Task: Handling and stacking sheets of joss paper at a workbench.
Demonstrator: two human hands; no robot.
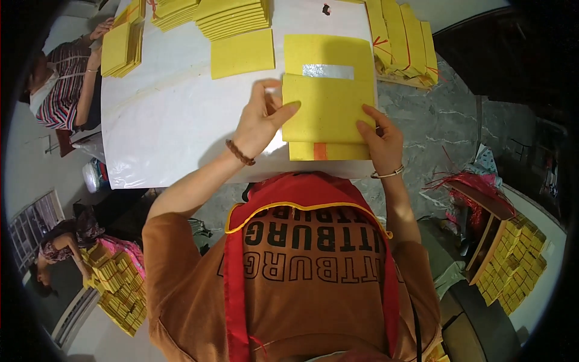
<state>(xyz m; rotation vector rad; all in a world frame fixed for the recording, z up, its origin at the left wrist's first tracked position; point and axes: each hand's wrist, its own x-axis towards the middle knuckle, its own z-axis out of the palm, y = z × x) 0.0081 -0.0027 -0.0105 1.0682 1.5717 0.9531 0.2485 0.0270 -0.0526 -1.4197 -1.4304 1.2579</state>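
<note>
In front of me, at the table's near edge, lie overlapping yellow paper sheets (pixel 329 111). The upper one partly covers a sheet with a silver rectangle (pixel 328 72), and an orange-red mark (pixel 320 151) shows on the sheet below. My left hand (pixel 260 116) pinches the left edge, its thumb on top and its other fingers curled, slightly blurred, beside and behind the paper. At the right edge, my right hand (pixel 381 137) grips with thumb and forefinger; its remaining fingers are partly hidden.
On the white-covered table (pixel 163 133) are a fanned yellow pile (pixel 232 21), a single yellow piece (pixel 242 54) and tied bundles (pixel 404 39) at the right. A person in a striped top (pixel 66 90) handles yellow paper at the left. More bundles (pixel 512 259) stand lower right.
</note>
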